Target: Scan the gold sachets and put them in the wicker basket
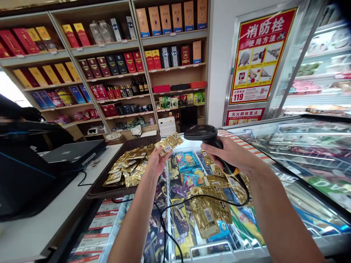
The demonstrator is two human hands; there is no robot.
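Pinched in my left hand point(157, 160) is a small gold foil packet point(169, 143), its barcode label facing up. My right hand point(230, 151) wraps round the handle of a black barcode scanner point(203, 133), whose head points left toward the packet, a short gap apart. From the handle's end a black cable point(203, 196) loops down across the freezer. A dark wicker basket point(95, 191) full of similar gold packets point(131, 160) stands left of my left hand. More gold packets point(205, 215) lie below my right hand, on top of the frozen goods.
Beneath my hands is an open chest freezer with white wire dividers point(169, 219) and colourful ice cream packs point(189, 160). A white counter point(27, 237) with dark equipment point(74, 153) is at left. Shelves of boxed bottles point(117, 65) stand behind; a glass freezer lid point(301, 153) is at right.
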